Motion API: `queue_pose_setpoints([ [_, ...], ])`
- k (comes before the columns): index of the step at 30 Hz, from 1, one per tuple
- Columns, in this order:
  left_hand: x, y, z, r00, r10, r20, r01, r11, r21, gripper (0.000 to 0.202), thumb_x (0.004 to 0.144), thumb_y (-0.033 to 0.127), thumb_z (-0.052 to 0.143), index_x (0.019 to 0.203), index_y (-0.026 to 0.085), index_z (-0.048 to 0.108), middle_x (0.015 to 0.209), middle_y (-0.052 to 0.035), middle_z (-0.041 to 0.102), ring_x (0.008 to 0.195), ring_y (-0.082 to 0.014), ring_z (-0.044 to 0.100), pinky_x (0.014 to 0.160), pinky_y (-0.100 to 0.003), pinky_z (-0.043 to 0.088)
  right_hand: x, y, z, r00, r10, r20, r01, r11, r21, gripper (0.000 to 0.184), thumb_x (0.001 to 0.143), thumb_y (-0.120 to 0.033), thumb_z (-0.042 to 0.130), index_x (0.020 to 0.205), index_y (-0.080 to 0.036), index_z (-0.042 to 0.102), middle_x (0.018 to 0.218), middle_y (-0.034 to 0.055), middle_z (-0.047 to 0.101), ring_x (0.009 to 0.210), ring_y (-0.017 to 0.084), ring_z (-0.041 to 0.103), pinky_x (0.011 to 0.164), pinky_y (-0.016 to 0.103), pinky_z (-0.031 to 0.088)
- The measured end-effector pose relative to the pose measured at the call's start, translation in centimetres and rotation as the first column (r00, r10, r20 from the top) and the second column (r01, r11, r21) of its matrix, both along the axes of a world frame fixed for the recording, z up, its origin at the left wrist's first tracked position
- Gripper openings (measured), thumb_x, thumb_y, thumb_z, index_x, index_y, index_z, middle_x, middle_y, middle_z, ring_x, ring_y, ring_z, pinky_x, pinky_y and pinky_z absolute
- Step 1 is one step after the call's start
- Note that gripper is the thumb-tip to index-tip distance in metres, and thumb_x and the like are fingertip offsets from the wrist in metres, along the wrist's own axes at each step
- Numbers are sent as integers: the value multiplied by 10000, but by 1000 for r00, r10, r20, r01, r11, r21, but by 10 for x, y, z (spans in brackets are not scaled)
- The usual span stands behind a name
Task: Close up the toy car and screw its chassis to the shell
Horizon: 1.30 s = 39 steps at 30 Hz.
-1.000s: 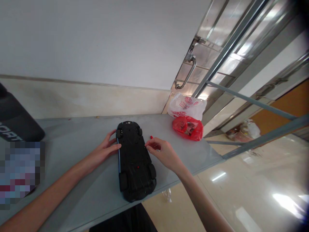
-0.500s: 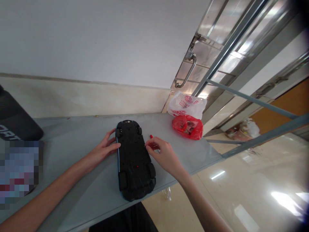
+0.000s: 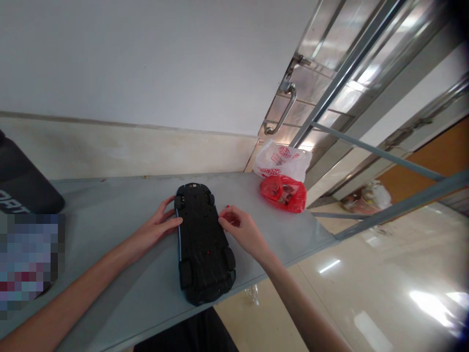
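Observation:
A black toy car (image 3: 203, 234) lies upside down on the grey tabletop, its wheels and underside facing up. My left hand (image 3: 164, 222) grips the car's left side, the thumb on its edge and the fingers around the flank. At the right edge of the car, my right hand (image 3: 238, 227) has thumb and forefinger pinched together. Whatever is between those fingertips is too small or hidden to make out. A small red piece (image 3: 227, 206) shows just behind the right fingers, mostly covered by them.
A red plastic bag (image 3: 284, 194) and a white plastic bag (image 3: 282, 161) sit at the tabletop's (image 3: 120, 308) far right corner. On the left stands a dark bottle-like object (image 3: 27, 178), with a blurred-out item in front. Metal frame bars (image 3: 381, 149) rise at the right.
My right hand has shifted slightly, its fingers now covering more of the small red piece. My left hand and the toy car keep their places.

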<state>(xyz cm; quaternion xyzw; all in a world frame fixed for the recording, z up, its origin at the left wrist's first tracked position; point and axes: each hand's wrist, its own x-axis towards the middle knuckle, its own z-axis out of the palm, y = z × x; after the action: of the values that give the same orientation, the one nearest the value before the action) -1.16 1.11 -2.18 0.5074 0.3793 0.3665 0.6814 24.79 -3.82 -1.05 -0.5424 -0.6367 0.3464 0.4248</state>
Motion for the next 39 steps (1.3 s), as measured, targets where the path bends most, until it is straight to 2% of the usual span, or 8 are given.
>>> queue_pose_setpoints([
  [3, 0, 0, -1, 1000, 7, 5, -7, 1000, 3, 811, 830, 381, 720, 1529, 356, 309, 1454, -92, 608, 1322, -305, 593, 1141, -494, 426, 3, 6, -5, 995, -12, -95, 9, 999, -32, 189, 875, -382, 588, 960, -214, 572, 805, -13, 635, 654, 124, 601, 603, 244, 497],
  [6, 1, -1, 3, 1000, 17, 1, -17, 1000, -15, 822, 828, 378, 724, 1531, 348, 299, 1445, -96, 611, 1334, -311, 581, 1159, -504, 403, 23, 7, 0, 996, -71, -53, 72, 997, 31, 213, 912, -414, 550, 981, -214, 558, 799, 3, 643, 658, 135, 612, 623, 259, 500],
  [10, 2, -3, 9, 1000, 20, -9, -20, 999, -45, 860, 800, 382, 751, 1526, 328, 293, 1455, -98, 602, 1373, -311, 541, 1167, -475, 399, 67, 1, 1, 914, -240, 328, 203, 968, 145, 133, 903, -331, 555, 927, -208, 601, 813, 18, 659, 698, 153, 611, 669, 276, 474],
  [14, 2, -4, 10, 1000, 17, -11, -18, 999, -30, 835, 817, 389, 733, 1525, 338, 294, 1450, -89, 609, 1354, -303, 561, 1160, -460, 408, 95, -6, -11, 783, -161, 601, 103, 986, 130, 111, 918, -279, 551, 937, -217, 642, 872, 23, 657, 740, 159, 620, 713, 281, 468],
  [21, 1, -2, 4, 1000, 6, 25, -5, 1000, -25, 834, 825, 364, 726, 1529, 328, 280, 1479, -101, 579, 1361, -315, 552, 1160, -485, 406, 94, -7, -15, 678, -104, 728, 32, 993, 112, 140, 967, -283, 543, 988, -229, 670, 964, 40, 663, 819, 168, 647, 721, 264, 456],
  [31, -1, 2, -5, 999, -15, 36, 15, 1000, -7, 828, 834, 358, 718, 1536, 336, 279, 1474, -97, 584, 1332, -305, 578, 1135, -477, 426, 87, -3, -12, 590, -103, 801, 77, 994, 71, 169, 989, -269, 521, 998, -209, 679, 992, 43, 688, 848, 168, 659, 713, 248, 427],
  [35, -1, 1, -5, 999, -16, 48, 16, 1000, -5, 814, 842, 347, 711, 1534, 346, 283, 1450, -84, 597, 1302, -286, 598, 1107, -451, 445, 85, 5, -7, 606, -111, 788, 112, 992, 53, 137, 962, -238, 549, 941, -195, 677, 941, 44, 686, 815, 164, 648, 691, 249, 415],
  [39, 1, 1, -5, 998, 0, 61, 1, 1000, -25, 780, 844, 330, 703, 1518, 333, 310, 1350, -64, 655, 1261, -260, 615, 1085, -420, 450, 53, 4, 20, 762, -119, 636, 90, 993, 78, 118, 935, -252, 591, 882, -176, 665, 793, 20, 655, 718, 147, 615, 678, 252, 435],
])
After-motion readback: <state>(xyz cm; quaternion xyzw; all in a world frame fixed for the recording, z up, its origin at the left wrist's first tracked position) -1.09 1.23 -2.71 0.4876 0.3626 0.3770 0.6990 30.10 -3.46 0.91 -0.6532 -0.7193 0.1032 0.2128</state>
